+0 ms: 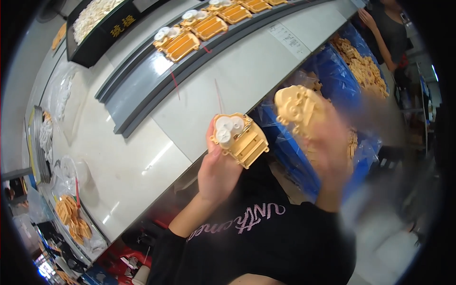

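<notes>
Head view: near the bench (pixel 175 124), the left hand's fingers (pixel 215 152) are grasping the geared housing (pixel 248 146) (holding it level is probably protecting the white gears (pixel 225 136)), while the right hand's fingers (pixel 328 124) are gripping a blurred yellow shell (pixel 297 108) to its right.

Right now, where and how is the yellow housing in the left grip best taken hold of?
Probably pinch the yellow housing's ribbed end from the right: its straight outer wall there looks free of the left grip, while round white parts crowd the other end.
</notes>
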A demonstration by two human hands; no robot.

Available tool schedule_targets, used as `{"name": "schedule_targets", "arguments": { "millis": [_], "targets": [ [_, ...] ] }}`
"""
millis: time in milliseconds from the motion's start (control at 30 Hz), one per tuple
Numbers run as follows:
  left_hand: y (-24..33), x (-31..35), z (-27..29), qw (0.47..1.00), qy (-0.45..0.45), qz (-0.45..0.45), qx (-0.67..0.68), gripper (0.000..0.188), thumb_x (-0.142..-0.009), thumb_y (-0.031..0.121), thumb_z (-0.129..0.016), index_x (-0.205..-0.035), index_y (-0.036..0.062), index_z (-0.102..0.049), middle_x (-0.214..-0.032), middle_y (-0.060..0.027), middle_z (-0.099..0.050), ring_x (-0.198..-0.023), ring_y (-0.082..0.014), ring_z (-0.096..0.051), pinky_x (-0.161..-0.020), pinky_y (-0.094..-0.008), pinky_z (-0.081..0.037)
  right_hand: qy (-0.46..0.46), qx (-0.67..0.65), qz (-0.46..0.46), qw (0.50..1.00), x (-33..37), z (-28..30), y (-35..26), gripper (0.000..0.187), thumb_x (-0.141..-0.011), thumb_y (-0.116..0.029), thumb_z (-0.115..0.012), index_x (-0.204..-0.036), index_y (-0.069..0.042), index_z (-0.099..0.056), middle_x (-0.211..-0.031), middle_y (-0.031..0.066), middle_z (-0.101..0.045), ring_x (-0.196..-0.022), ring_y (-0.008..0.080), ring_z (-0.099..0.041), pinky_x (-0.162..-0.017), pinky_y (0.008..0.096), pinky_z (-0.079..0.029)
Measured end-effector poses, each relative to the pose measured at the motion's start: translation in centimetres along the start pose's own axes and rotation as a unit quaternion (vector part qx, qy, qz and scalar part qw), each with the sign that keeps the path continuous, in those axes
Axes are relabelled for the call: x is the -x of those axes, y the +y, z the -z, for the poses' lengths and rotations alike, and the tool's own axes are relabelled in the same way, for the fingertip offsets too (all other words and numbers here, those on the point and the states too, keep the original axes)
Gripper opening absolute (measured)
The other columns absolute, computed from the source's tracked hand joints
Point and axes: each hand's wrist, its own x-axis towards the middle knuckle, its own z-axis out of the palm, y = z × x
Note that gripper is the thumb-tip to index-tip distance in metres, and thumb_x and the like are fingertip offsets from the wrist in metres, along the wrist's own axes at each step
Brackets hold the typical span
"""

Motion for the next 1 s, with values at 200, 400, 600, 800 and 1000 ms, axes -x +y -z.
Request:
{"name": "schedule_targets", "arguments": {
  "millis": [200, 400, 600, 800, 1000],
  "targets": [
    [-0.8, 0.1, -0.9, 0.997, -0.019, -0.07, 0.036, 0.075, -0.092, 0.033, -0.049, -0.149, 0.0188, -0.002, -0.146, -0.0084, -0.024, -0.135, -0.0265, -0.027, -0.107, -0.044, -0.028, 0.007, -0.043, -0.006, 0.999, 3.2, -7.6, 3.1, 0.054, -0.088, -0.004, -0.057, -0.134, 0.007, -0.032, -0.114, 0.0173, -0.057, -0.086, 0.0195, -0.065, -0.064, 0.0259, -0.058],
    [-1.6, 0.1, -0.6, 0.991, -0.029, -0.127, 0.027, 0.078, -0.093, 0.038, -0.051, -0.149, 0.0164, -0.002, -0.144, -0.007, -0.023, -0.131, -0.0219, -0.03, -0.1, -0.0356, -0.035, 0.016, 0.004, 0.005, 1.0, 3.8, -9.3, 4.0, 0.053, -0.088, -0.003, -0.058, -0.133, 0.008, -0.033, -0.11, 0.0178, -0.06, -0.081, 0.0181, -0.066, -0.059, 0.022, -0.056],
    [-1.9, 0.4, -0.9, 0.991, 0.038, -0.132, 0.002, 0.065, -0.097, 0.024, -0.05, -0.147, 0.0147, -0.009, -0.136, -0.0087, -0.032, -0.121, -0.0181, -0.04, -0.096, -0.0304, -0.04, 0.038, 0.06, -0.013, 0.997, 4.1, -10.1, 3.9, 0.049, -0.087, 0.0, -0.059, -0.131, 0.007, -0.038, -0.111, 0.0151, -0.059, -0.08, 0.0134, -0.064, -0.055, 0.0192, -0.054],
    [-1.5, 0.6, -0.3, 0.986, 0.007, -0.165, 0.011, 0.057, -0.099, 0.023, -0.045, -0.145, 0.0128, -0.013, -0.135, -0.0086, -0.034, -0.121, -0.0178, -0.041, -0.1, -0.0334, -0.039, 0.014, 0.342, 0.143, 0.929, 3.7, -7.9, 4.3, 0.041, -0.084, -0.007, -0.063, -0.121, 0.008, -0.051, -0.105, 0.0105, -0.057, -0.082, 0.0138, -0.058, -0.066, 0.0239, -0.047],
    [-1.9, 1.7, 1.2, 0.98, -0.062, -0.139, -0.126, 0.055, -0.099, 0.021, -0.044, -0.143, 0.0045, -0.014, -0.134, -0.0102, -0.033, -0.124, -0.0162, -0.035, -0.105, -0.0325, -0.029, -0.023, 0.159, 0.122, 0.979, 1.8, -8.9, 2.8, 0.034, -0.084, -0.008, -0.062, -0.116, 0.004, -0.057, -0.104, 0.0108, -0.055, -0.1, 0.018, -0.053, -0.09, 0.0285, -0.041]
  ]
}}
